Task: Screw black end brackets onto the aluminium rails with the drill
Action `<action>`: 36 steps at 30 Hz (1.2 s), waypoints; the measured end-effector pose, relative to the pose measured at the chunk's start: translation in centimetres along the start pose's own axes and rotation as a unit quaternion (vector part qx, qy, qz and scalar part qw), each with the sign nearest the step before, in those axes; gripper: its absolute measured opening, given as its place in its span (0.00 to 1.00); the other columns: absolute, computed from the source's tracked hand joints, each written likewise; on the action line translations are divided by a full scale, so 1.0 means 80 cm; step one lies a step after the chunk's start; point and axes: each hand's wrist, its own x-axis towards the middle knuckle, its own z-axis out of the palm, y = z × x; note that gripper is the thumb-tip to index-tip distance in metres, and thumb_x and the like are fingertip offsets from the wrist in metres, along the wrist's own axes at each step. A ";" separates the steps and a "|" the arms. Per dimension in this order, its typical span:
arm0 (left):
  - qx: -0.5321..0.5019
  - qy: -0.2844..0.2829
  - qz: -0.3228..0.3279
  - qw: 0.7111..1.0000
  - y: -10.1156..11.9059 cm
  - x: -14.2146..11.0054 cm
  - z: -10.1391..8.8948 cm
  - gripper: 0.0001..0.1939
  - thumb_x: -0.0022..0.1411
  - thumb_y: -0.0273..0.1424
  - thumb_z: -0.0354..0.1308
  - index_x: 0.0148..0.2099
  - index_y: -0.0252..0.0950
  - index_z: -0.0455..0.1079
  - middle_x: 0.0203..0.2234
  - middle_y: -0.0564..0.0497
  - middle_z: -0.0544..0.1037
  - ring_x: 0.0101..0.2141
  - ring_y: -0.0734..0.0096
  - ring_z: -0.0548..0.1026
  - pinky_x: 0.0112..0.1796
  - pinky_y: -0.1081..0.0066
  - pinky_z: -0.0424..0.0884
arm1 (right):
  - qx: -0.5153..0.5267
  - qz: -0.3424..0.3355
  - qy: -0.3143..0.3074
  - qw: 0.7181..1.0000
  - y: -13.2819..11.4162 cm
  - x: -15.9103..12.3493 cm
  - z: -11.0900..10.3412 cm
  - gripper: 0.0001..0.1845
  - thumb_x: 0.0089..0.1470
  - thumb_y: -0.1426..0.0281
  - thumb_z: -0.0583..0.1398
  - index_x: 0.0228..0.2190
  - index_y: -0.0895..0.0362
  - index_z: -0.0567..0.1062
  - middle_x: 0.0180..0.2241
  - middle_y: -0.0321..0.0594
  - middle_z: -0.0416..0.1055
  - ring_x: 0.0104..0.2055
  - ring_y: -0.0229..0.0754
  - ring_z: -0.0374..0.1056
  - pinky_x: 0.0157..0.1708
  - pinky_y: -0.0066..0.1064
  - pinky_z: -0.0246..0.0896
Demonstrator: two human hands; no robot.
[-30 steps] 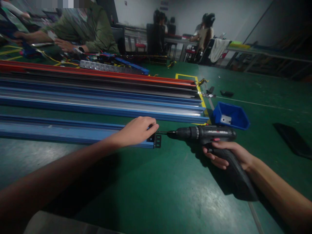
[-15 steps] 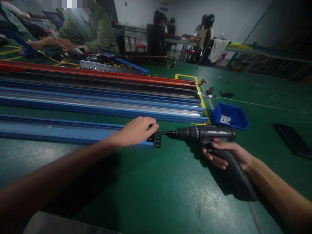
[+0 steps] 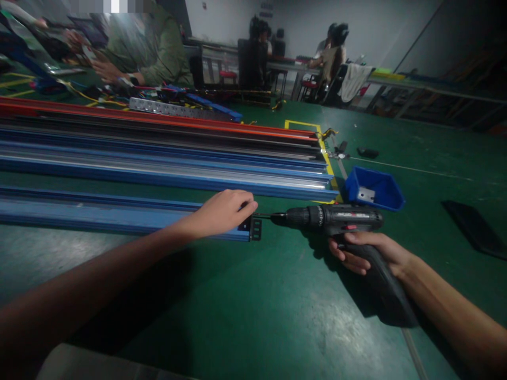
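Observation:
My right hand [image 3: 370, 253] grips the handle of a black cordless drill [image 3: 336, 215], which points left with a long thin bit [image 3: 266, 215]. The bit's tip reaches the end of a blue metal rail [image 3: 119, 211], close to my left thumb. My left hand [image 3: 225, 211] lies over that rail end, fingers curled and closed on a black slotted bracket [image 3: 256, 230] there. The hand covers part of the bracket, and the exact spot where the bit meets it is hidden.
Several long blue, black and orange rails [image 3: 178, 169] lie behind. A blue bin [image 3: 374, 187] holding a metal plate stands beyond the drill. A dark flat object [image 3: 475, 227] lies right. At upper left a person in a green sleeve [image 3: 166, 47] works near wires and a perforated bar [image 3: 174, 108].
My hands, the drill and the rail stay in place. The person at upper left has raised a hand from the work surface.

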 end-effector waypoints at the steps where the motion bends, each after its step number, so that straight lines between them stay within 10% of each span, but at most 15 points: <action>1: 0.000 0.000 0.001 1.000 0.000 0.000 0.000 0.18 0.73 0.39 0.47 0.35 0.36 0.72 0.32 0.50 0.78 0.33 0.67 0.73 0.35 0.69 0.60 | -0.004 0.001 0.001 1.000 0.000 0.000 -0.001 0.14 0.62 0.68 0.63 0.40 0.69 0.81 0.32 0.47 0.76 0.19 0.28 0.65 0.22 0.21 0.70; 36: 0.005 0.002 0.003 1.000 0.001 0.001 -0.001 0.19 0.73 0.39 0.47 0.34 0.36 0.72 0.32 0.49 0.79 0.32 0.67 0.73 0.34 0.69 0.61 | -0.032 0.003 0.021 0.999 -0.001 -0.002 0.003 0.10 0.60 0.69 0.63 0.36 0.66 0.79 0.27 0.39 0.71 0.16 0.26 0.59 0.20 0.21 0.67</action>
